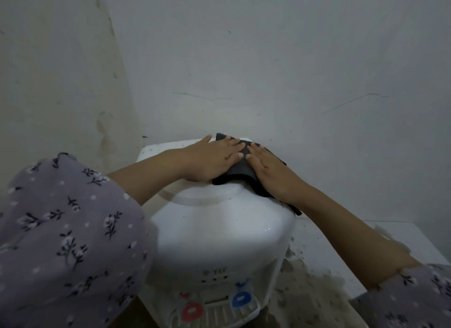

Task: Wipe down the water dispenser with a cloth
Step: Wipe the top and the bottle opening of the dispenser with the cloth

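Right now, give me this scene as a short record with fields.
target: white water dispenser, no bottle on top
tool: black cloth spread over its top
left: left hand flat, fingers straight, pressing the cloth
right: right hand flat on the cloth, beside the left
front: red tap and blue tap
dirt: dark specks on the dispenser's shoulder

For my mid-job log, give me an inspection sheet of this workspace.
Surface: white ledge right of the dispenser, stained brown near it.
Job's things: dispenser white, dark specks on top; black cloth spread on its top.
Clutter: nothing seen.
Hands: left hand and right hand flat on the cloth, side by side.
Cables: nothing seen.
Surroundings: scuffed wall behind; red tap and blue tap in front.
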